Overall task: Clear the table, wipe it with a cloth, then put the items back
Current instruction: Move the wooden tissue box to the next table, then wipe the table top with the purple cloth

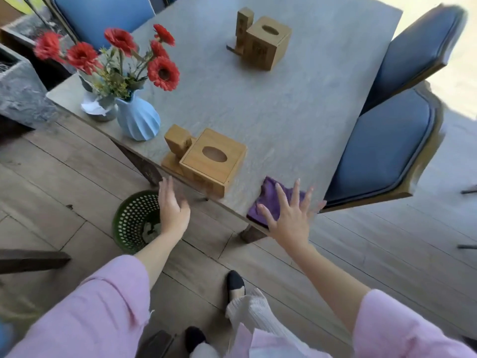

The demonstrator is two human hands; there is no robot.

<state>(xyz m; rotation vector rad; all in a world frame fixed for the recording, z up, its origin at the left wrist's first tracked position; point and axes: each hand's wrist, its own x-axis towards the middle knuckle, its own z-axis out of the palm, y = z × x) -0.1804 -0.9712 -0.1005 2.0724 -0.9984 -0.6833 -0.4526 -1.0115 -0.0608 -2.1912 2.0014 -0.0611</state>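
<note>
**Both hands open at the near table edge, cloth under the right**

Pink sleeves [113,301] fill the bottom of my view, with dark shoes [235,282] on the plank floor between them. From there my two arms reach up toward the table [296,107].

My right hand [291,215] is spread wide, fingers straight and splayed, gripping nothing. It lies over the purple cloth [268,197], which sits crumpled on the near corner of the table, partly hanging at the edge; I cannot tell whether the palm actually presses on it. My left hand [171,205] is also open, fingers straight and together, held edge-on just below the table edge and holding nothing.

At 1 o'clock from my left hand, close by, stands a wooden tissue box [213,161] with an oval slot on top. Touching its 10 o'clock side is a small wooden block stand [177,144]. Further toward 10 o'clock sits a ribbed light-blue vase [138,118] with red flowers [162,72], and just beside that a small grey pot [100,112].

At 12 o'clock, far across the table, I see a second wooden tissue box [268,43] with a second block stand [244,27] against it.

Blue cushioned chairs [387,148] line the table at 3 o'clock, and another blue chair [100,14] stands at 11 o'clock. A green perforated waste basket [134,220] stands on the floor at 9 o'clock of my left hand, with something pale inside.
</note>
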